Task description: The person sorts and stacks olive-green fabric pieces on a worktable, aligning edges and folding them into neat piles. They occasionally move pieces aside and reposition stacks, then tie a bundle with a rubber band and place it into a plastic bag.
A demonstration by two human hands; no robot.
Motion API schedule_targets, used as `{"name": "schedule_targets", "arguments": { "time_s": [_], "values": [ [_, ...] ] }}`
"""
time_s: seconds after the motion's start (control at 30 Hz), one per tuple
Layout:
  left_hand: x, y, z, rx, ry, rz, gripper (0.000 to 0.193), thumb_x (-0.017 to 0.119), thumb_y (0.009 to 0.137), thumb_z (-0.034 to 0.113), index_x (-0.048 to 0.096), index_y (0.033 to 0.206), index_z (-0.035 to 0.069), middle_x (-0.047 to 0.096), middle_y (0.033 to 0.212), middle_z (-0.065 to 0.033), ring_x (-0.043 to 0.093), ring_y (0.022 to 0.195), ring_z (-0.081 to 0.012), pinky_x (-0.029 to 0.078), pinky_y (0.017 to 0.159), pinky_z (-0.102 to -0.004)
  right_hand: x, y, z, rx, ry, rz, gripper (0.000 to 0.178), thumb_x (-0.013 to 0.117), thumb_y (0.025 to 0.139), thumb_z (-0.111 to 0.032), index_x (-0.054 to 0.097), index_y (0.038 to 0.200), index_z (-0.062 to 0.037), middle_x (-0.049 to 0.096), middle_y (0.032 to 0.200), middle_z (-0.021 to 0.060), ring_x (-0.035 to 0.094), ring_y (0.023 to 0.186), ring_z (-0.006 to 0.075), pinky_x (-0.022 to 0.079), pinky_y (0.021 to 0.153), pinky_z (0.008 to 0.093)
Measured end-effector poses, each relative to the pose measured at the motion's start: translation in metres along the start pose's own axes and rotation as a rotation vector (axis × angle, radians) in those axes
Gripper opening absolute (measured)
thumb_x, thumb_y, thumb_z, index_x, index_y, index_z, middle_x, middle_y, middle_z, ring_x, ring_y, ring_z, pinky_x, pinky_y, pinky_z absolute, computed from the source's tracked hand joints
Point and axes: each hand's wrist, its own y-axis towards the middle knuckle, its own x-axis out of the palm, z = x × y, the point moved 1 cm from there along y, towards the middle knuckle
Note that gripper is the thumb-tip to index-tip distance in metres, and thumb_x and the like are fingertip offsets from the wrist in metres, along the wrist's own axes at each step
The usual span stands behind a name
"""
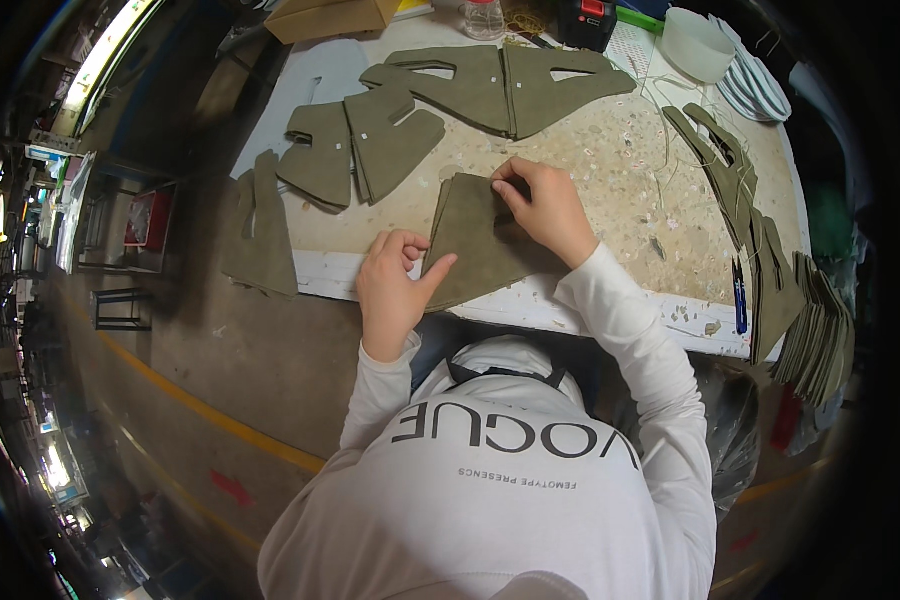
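A stack of olive-green cut pieces (473, 235), suede-like and straight-sided, lies at the table's front edge before me. At its upper edge my right hand (545, 205) is closed in a pinch, thumb and forefinger together on the top piece. My left hand (392, 285) rests along the stack's left side, fingers loosely curled and thumb stretched apart from them, touching the edge without gripping it. Beyond lie notched olive pieces (360, 150) and wider winged olive pieces (510, 85), some with small white marks.
Another olive piece (260, 235) overhangs the table's left edge. Long olive strips (720, 165) and a fanned bundle of pieces (818, 325) lie right, near a blue pen (739, 295). A cardboard box (330, 16), a jar (483, 18) and a white roll (697, 45) stand at the back.
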Motion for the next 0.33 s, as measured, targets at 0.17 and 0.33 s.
{"name": "schedule_targets", "arguments": {
  "time_s": [0.17,0.33],
  "values": [
    [-0.004,-0.004,0.002,-0.006,0.026,0.008,0.033,0.086,0.072,0.023,0.068,0.093,0.004,0.062,0.085,-0.0048,0.052,0.066,-0.0163,0.046,0.061,-0.0302,-0.003,0.008,0.011,0.078,0.077,-0.141,0.014,0.07,0.088,-0.016,0.071,0.095,-0.0038,0.071,0.08,0.0099,0.067,0.073,0.0216,0.052,0.069,0.033],
    [-0.002,-0.008,0.006,0.043,0.018,0.041,0.035,0.084,0.073,0.022,0.071,0.101,0.006,0.062,0.088,-0.0051,0.053,0.067,-0.0175,0.046,0.062,-0.0309,0.004,0.007,0.016,0.049,0.223,-0.076,0.015,0.071,0.087,-0.019,0.072,0.094,-0.0054,0.073,0.085,0.0129,0.07,0.08,0.0297,0.053,0.074,0.0378]
  ]
}}
